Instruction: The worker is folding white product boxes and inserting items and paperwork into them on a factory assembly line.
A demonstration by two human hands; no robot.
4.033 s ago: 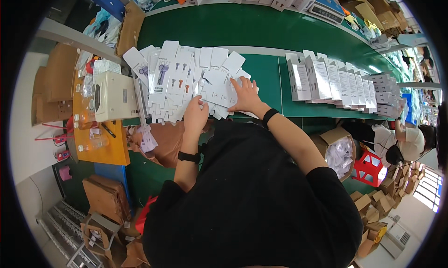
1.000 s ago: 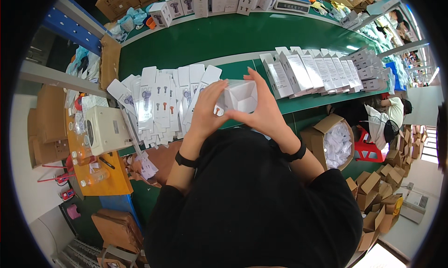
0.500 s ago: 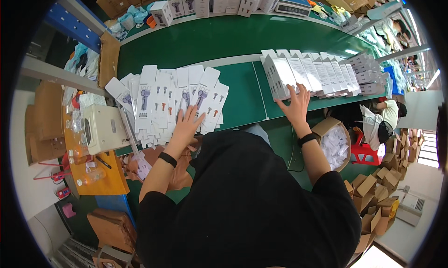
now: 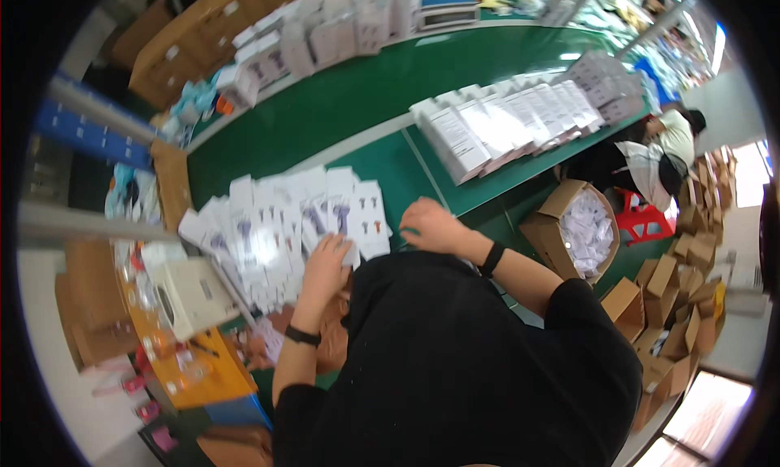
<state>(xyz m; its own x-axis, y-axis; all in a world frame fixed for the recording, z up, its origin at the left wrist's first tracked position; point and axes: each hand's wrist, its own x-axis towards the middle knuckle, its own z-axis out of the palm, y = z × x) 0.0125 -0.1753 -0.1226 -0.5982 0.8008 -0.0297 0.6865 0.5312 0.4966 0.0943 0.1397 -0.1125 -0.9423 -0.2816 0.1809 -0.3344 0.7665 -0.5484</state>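
A spread of flat, unfolded white cartons (image 4: 268,239) with purple and orange device pictures lies on the green table at the left. My left hand (image 4: 327,268) rests on their near right edge, fingers stretched over the top cartons and not closed round one. My right hand (image 4: 435,225) hovers at the table's front edge, just right of the cartons, its fingers loosely bent and apart with nothing visible in them. Further right, a row of assembled white boxes (image 4: 455,146) leans together on the table, away from both hands.
More white boxes (image 4: 313,40) line the far side of the green table (image 4: 325,105). A cream machine (image 4: 191,296) stands on an orange bench at the left. An open carton of white pieces (image 4: 561,223) sits below right, near a seated person (image 4: 674,142).
My right hand has left the assembled boxes and come left toward the flat cartons. My left hand stays on the cartons. The whole view has tilted and shifted.
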